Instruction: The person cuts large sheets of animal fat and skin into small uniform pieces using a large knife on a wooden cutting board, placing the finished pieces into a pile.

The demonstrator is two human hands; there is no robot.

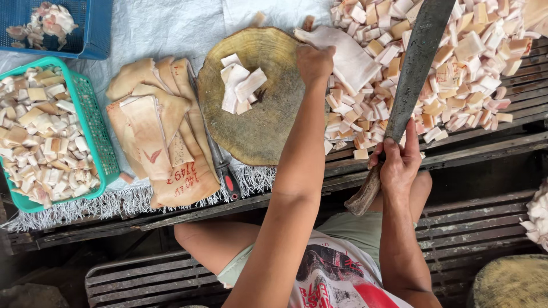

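- Left hand (315, 61) fingers were curled shut, pinching the near edge of a pale slab of pork skin (351, 60) that lay at 3 o'clock of the chopping block (268, 131), half on the heap of cubes (456, 63)
- Right hand (399, 165) was wrapped tight round the rough wooden handle (362, 197) of a long cleaver (414, 74); its dull, dark blade pointed to 1 o'clock over the heap
- Judged step: drawing a fresh slab onto the block; the next move would call for laying it flat beside the cut strips (240, 88) and keeping fingers out of the blade's line
- The block was a round, worn, yellowed slice of trunk, scored in the middle
- The slab looked soft, greasy and floppy; the cubes were white to tan and irregular
- At 9 o'clock of the block lay a stack of tan skin sheets (157, 131) and a red-handled knife (220, 159); beyond them stood a green mesh basket (94, 131) full of cubes
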